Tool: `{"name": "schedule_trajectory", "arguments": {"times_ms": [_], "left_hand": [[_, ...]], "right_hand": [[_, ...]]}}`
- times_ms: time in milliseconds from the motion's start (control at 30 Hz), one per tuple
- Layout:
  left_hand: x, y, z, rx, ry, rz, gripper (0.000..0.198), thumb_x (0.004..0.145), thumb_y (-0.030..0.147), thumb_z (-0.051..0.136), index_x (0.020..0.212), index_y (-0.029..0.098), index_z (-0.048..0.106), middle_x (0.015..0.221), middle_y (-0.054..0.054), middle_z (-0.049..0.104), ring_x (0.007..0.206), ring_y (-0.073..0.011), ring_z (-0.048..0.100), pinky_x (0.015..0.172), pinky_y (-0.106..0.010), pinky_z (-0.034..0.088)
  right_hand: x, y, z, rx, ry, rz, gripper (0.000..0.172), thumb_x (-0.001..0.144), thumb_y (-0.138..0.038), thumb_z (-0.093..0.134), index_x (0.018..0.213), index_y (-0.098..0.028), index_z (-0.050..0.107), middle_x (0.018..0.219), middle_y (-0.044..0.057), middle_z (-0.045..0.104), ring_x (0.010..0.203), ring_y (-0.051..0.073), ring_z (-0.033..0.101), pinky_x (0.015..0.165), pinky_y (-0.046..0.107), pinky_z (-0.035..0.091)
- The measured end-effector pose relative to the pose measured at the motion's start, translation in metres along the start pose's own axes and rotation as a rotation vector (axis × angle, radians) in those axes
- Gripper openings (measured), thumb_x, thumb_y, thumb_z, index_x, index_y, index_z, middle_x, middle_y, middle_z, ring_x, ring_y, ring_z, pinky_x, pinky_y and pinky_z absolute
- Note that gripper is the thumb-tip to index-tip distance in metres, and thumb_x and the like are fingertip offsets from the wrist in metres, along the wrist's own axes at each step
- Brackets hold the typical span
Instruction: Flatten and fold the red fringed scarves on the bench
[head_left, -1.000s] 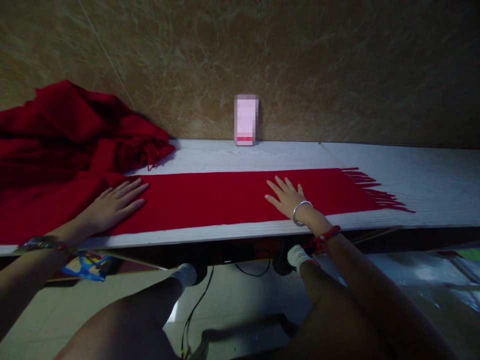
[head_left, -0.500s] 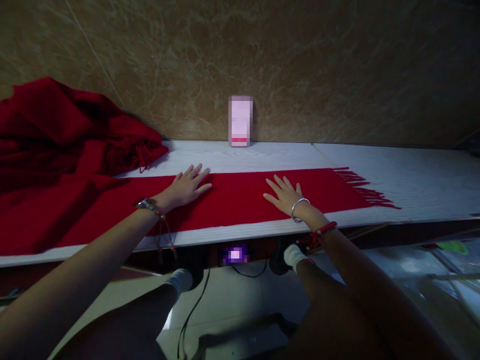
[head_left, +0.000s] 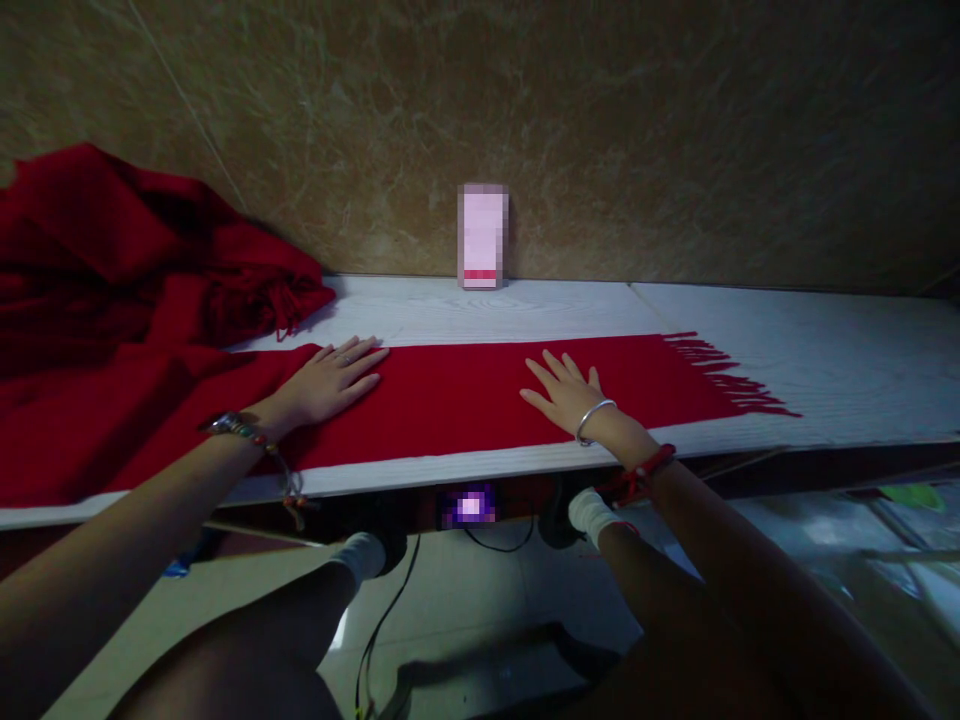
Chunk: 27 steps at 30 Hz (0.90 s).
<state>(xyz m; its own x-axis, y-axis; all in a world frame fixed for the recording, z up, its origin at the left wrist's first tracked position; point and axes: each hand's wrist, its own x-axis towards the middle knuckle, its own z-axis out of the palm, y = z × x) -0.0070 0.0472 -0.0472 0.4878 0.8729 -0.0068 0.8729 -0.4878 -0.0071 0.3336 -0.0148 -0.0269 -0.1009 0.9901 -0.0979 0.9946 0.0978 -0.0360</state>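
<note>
A red scarf (head_left: 450,395) lies stretched along a narrow white tabletop, its fringed end toward the right. My left hand (head_left: 326,385) rests flat on it with fingers outstretched, a ring on one finger and beads at the wrist. Further right, my right hand (head_left: 562,392) presses flat on the same cloth, fingers spread, a silver bangle and a red cord round the wrist. Small folds show in the scarf by the left hand. At the far left the fabric runs toward a heaped pile of red cloth (head_left: 142,250) with tassels; where the two join I cannot make out.
A phone-like upright object (head_left: 483,235), blurred out, leans against the brown marbled wall (head_left: 675,140) behind the white tabletop (head_left: 862,370). Below the front edge are my legs and feet, a small glowing blurred device (head_left: 470,506) and a black cable (head_left: 382,620) on the tiled floor.
My left hand has slid to the left along the scarf, and the cloth near it has bunched slightly. The right hand has stayed almost in place.
</note>
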Motion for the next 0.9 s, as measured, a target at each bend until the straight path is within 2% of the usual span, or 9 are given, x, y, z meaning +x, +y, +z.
{"name": "schedule_trajectory", "arguments": {"times_ms": [100, 200, 300, 367, 433, 567, 700, 900], "left_hand": [[0.0, 0.011, -0.001, -0.032, 0.092, 0.024, 0.052, 0.093, 0.039, 0.023, 0.136, 0.016, 0.043, 0.148, -0.013, 0.033, 0.136, -0.0311, 0.028, 0.106, -0.051, 0.03], [-0.004, 0.043, -0.011, -0.079, 0.198, 0.125, 0.048, 0.092, 0.038, 0.031, 0.128, 0.015, 0.053, 0.142, -0.014, 0.041, 0.128, -0.0287, 0.041, 0.103, -0.046, 0.038], [-0.017, 0.082, -0.027, -0.115, 0.127, 0.225, 0.041, 0.091, 0.037, 0.039, 0.12, 0.016, 0.059, 0.123, -0.012, 0.057, 0.101, -0.0207, 0.06, 0.09, -0.037, 0.049], [-0.026, 0.102, -0.037, -0.077, 0.061, 0.277, 0.036, 0.089, 0.037, 0.046, 0.115, 0.018, 0.061, 0.114, -0.01, 0.062, 0.09, -0.0183, 0.062, 0.082, -0.033, 0.052], [-0.033, 0.113, -0.043, -0.02, 0.006, 0.324, 0.033, 0.088, 0.035, 0.05, 0.114, 0.019, 0.062, 0.11, -0.009, 0.063, 0.09, -0.0188, 0.063, 0.078, -0.032, 0.053], [-0.038, 0.119, -0.045, 0.056, -0.031, 0.393, 0.026, 0.088, 0.022, 0.049, 0.11, 0.018, 0.063, 0.106, -0.01, 0.065, 0.091, -0.0191, 0.064, 0.074, -0.029, 0.054], [-0.037, 0.119, -0.042, 0.089, -0.005, 0.394, 0.032, 0.085, 0.009, 0.046, 0.111, 0.019, 0.061, 0.103, -0.009, 0.065, 0.087, -0.017, 0.064, 0.069, -0.025, 0.053], [-0.035, 0.121, -0.041, 0.122, 0.029, 0.296, 0.033, 0.085, 0.013, 0.043, 0.113, 0.017, 0.059, 0.102, -0.01, 0.065, 0.083, -0.017, 0.064, 0.065, -0.025, 0.054]], "right_hand": [[-0.009, -0.004, -0.002, 0.015, 0.039, -0.112, 0.059, 0.09, -0.047, 0.042, 0.144, -0.025, 0.033, 0.153, 0.008, 0.025, 0.139, 0.034, 0.021, 0.105, 0.064, 0.025], [-0.019, -0.005, -0.002, 0.05, 0.047, -0.359, 0.05, 0.09, -0.038, 0.048, 0.137, -0.025, 0.044, 0.147, 0.009, 0.039, 0.135, 0.027, 0.034, 0.107, 0.052, 0.032], [-0.025, -0.004, 0.0, 0.056, 0.098, -0.564, 0.034, 0.09, -0.029, 0.049, 0.121, -0.023, 0.061, 0.131, 0.008, 0.057, 0.123, 0.021, 0.049, 0.104, 0.042, 0.038], [-0.026, -0.004, 0.001, 0.052, 0.147, -0.659, 0.027, 0.089, -0.026, 0.051, 0.111, -0.021, 0.067, 0.121, 0.009, 0.065, 0.114, 0.02, 0.057, 0.099, 0.039, 0.042], [-0.028, -0.007, 0.001, 0.045, 0.196, -0.737, 0.023, 0.088, -0.025, 0.054, 0.104, -0.019, 0.07, 0.112, 0.009, 0.069, 0.107, 0.019, 0.061, 0.094, 0.038, 0.046], [-0.031, -0.02, 0.0, 0.005, 0.278, -0.838, 0.019, 0.086, -0.025, 0.058, 0.098, -0.018, 0.07, 0.103, 0.008, 0.072, 0.097, 0.019, 0.064, 0.083, 0.034, 0.049], [-0.032, -0.036, -0.001, -0.081, 0.283, -0.841, 0.018, 0.085, -0.024, 0.058, 0.096, -0.015, 0.069, 0.099, 0.009, 0.072, 0.089, 0.019, 0.064, 0.073, 0.031, 0.048], [-0.027, -0.051, -0.003, -0.124, 0.281, -0.808, 0.021, 0.089, -0.014, 0.049, 0.097, -0.014, 0.068, 0.089, 0.009, 0.072, 0.08, 0.018, 0.063, 0.066, 0.029, 0.042]]}}
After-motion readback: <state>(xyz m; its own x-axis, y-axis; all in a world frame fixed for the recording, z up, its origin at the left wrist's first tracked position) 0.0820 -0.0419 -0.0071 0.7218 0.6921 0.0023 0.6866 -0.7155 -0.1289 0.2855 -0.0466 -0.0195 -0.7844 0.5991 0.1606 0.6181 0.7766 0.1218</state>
